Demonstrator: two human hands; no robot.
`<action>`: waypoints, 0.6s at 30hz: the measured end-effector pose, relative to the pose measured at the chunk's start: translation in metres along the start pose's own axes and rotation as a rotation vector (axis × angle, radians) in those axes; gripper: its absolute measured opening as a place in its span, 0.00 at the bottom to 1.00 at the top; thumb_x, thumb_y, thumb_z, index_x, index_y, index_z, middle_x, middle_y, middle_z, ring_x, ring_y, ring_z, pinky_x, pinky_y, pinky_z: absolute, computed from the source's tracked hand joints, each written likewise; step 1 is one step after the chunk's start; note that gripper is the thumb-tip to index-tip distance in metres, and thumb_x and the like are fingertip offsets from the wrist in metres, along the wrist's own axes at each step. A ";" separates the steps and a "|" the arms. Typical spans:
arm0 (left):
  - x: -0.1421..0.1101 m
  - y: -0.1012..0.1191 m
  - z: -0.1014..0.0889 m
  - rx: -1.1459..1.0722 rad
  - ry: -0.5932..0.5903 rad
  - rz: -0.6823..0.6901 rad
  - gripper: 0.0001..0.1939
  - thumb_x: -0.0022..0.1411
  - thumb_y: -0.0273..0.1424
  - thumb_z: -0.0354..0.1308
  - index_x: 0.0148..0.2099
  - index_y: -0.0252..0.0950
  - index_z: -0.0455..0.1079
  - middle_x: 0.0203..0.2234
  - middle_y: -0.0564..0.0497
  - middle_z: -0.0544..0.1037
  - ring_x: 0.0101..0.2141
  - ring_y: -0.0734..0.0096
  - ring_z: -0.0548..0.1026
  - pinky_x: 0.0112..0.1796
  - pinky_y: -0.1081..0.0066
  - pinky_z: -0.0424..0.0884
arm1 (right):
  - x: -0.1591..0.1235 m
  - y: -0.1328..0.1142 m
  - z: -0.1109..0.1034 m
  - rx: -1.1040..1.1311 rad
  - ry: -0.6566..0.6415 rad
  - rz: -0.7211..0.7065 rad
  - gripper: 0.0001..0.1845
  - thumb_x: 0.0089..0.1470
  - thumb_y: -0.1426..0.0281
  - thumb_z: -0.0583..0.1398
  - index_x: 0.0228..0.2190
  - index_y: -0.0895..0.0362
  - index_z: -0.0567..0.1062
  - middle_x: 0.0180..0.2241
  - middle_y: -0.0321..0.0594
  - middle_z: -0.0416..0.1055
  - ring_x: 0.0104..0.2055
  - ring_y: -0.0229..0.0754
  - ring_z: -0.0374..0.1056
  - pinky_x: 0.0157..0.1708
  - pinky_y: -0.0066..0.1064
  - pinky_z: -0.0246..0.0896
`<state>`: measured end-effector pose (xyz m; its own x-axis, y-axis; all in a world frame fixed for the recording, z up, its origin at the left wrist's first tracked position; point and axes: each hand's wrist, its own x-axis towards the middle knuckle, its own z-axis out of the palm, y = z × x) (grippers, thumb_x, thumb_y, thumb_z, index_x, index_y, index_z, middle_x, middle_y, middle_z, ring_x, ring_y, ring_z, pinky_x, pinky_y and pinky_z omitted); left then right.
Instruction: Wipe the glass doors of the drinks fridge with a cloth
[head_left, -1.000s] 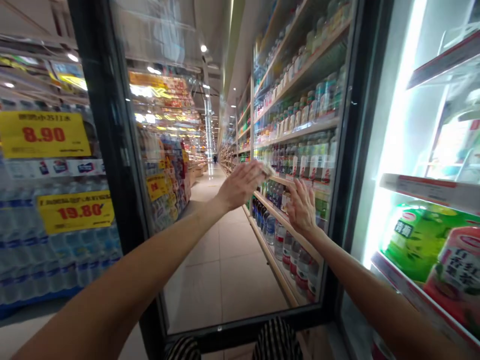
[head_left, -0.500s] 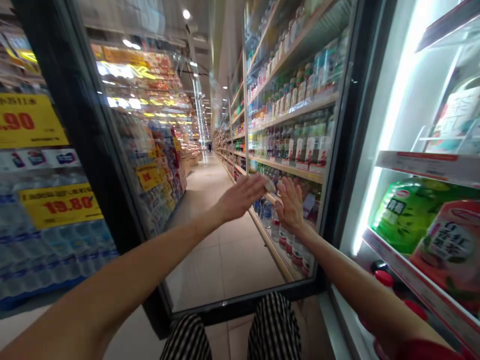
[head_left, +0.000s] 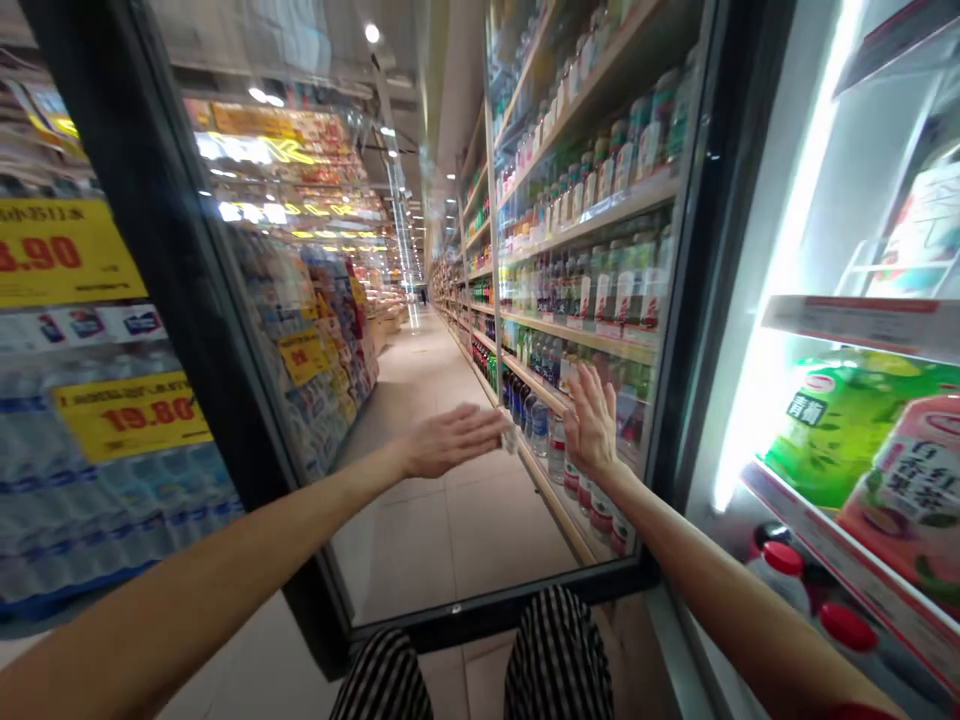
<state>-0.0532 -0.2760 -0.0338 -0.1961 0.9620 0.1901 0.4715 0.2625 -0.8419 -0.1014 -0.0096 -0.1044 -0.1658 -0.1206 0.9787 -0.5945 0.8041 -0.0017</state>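
Observation:
My left hand (head_left: 457, 440) is laid against the glass door (head_left: 420, 540), its fingers long and close together, pointing right. A small crumpled white wipe (head_left: 510, 432) shows at its fingertips; the rest is hidden under the hand. Farther right, my right hand (head_left: 591, 420) is raised with the palm toward the same glass and the fingers partly spread. It holds nothing that I can see. A black frame (head_left: 686, 270) borders the pane. The door stands swung open in front of my knees.
To the right is a lit cooler shelf (head_left: 847, 545) with green pouches (head_left: 832, 430), pink pouches (head_left: 907, 490) and red-capped bottles (head_left: 780, 575). Stacked water packs (head_left: 112, 500) with yellow price signs (head_left: 135, 415) stand left. Through the glass, an aisle floor (head_left: 420, 370) and bottle shelves appear.
My left hand has slid left and down across the glass with the wipe, away from my right hand. My right hand has shifted slightly right, and the view has moved a little.

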 end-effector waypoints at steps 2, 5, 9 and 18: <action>-0.014 -0.003 -0.003 0.086 0.101 -0.280 0.24 0.62 0.27 0.46 0.61 0.39 0.53 0.61 0.48 0.55 0.62 0.67 0.44 0.60 0.60 0.46 | -0.003 -0.002 0.001 0.007 0.007 -0.001 0.32 0.56 0.71 0.47 0.61 0.49 0.44 0.62 0.43 0.47 0.65 0.46 0.40 0.60 0.52 0.39; -0.030 0.001 -0.006 0.120 0.164 -0.429 0.25 0.60 0.26 0.48 0.60 0.37 0.54 0.61 0.45 0.54 0.62 0.63 0.42 0.59 0.57 0.45 | -0.004 -0.007 0.001 0.019 0.009 0.005 0.32 0.56 0.71 0.47 0.61 0.49 0.43 0.63 0.42 0.46 0.65 0.47 0.40 0.60 0.52 0.38; -0.050 0.009 -0.008 0.005 -0.017 -0.018 0.22 0.61 0.28 0.47 0.58 0.41 0.58 0.60 0.52 0.56 0.62 0.71 0.47 0.60 0.65 0.48 | -0.004 -0.017 -0.001 0.043 -0.029 -0.014 0.32 0.56 0.71 0.47 0.60 0.49 0.45 0.63 0.43 0.46 0.64 0.47 0.41 0.60 0.52 0.39; -0.102 0.005 -0.018 0.010 -0.025 -0.191 0.23 0.62 0.28 0.46 0.59 0.47 0.56 0.59 0.56 0.59 0.61 0.72 0.47 0.60 0.65 0.47 | -0.008 -0.032 0.003 0.068 -0.047 -0.027 0.31 0.56 0.71 0.48 0.60 0.50 0.47 0.62 0.45 0.47 0.64 0.48 0.42 0.59 0.53 0.40</action>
<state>-0.0152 -0.3714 -0.0488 -0.3026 0.8925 0.3346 0.4148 0.4394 -0.7968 -0.0835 -0.0359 -0.1126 -0.1850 -0.1701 0.9679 -0.6510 0.7590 0.0089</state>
